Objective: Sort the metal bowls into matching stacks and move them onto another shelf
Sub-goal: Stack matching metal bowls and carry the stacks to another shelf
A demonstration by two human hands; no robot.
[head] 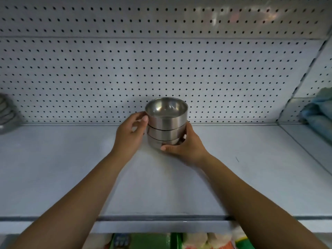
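A stack of three matching steel bowls [166,123] stands upright near the back of a pale shelf [71,168]. My left hand [130,134] wraps the stack's left side, thumb near the top bowl's rim. My right hand [186,146] grips the lower right, thumb lying across the bottom bowl's front. Whether the stack rests on the shelf or is held just above it cannot be told. At the far left edge, another stack of metal bowls [7,115] is partly cut off by the frame.
A perforated back panel [161,69] rises behind the shelf. To the right, past a slanted upright [303,76], lies a bundle of blue cloth [319,112]. Below the shelf's front lip [161,218], coloured packages [161,241] sit on a lower level.
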